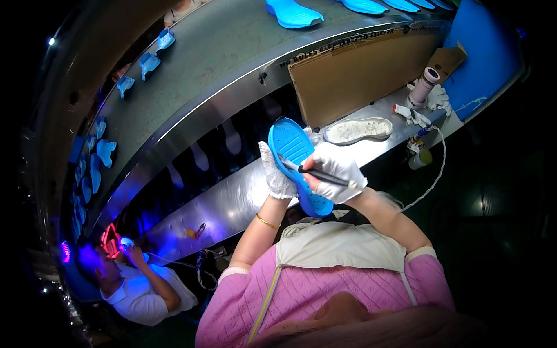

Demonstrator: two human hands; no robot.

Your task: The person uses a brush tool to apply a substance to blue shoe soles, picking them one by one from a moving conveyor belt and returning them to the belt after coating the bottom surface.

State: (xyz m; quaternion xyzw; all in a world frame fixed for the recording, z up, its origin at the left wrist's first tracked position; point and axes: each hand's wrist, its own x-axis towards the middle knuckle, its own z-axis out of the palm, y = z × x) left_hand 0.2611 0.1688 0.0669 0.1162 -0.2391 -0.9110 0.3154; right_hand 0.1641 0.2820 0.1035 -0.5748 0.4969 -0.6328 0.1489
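Observation:
My left hand (275, 174), in a white glove, is wrapped round the side of a blue shoe sole (293, 143), which is tilted up above the bench. The sole has ridges across its middle and small holes at both ends. My right hand (336, 172) wears a white glove with bare fingertips. Pinched in it is a slim black-handled brush (326, 177), its thin pale tip against the sole's inner face near the left rim. Just beyond the right hand, a whitish shoe sole (360, 131) lies on the metal bench (229, 197).
A curved conveyor belt (232, 43) carries several blue soles (294, 13). Cardboard (360, 72) leans against its side. At the bench's right stand a pink bottle (425, 86) and white gloves (438, 100); a pale tube (439, 168) hangs there. A co-worker (145, 290) sits at left.

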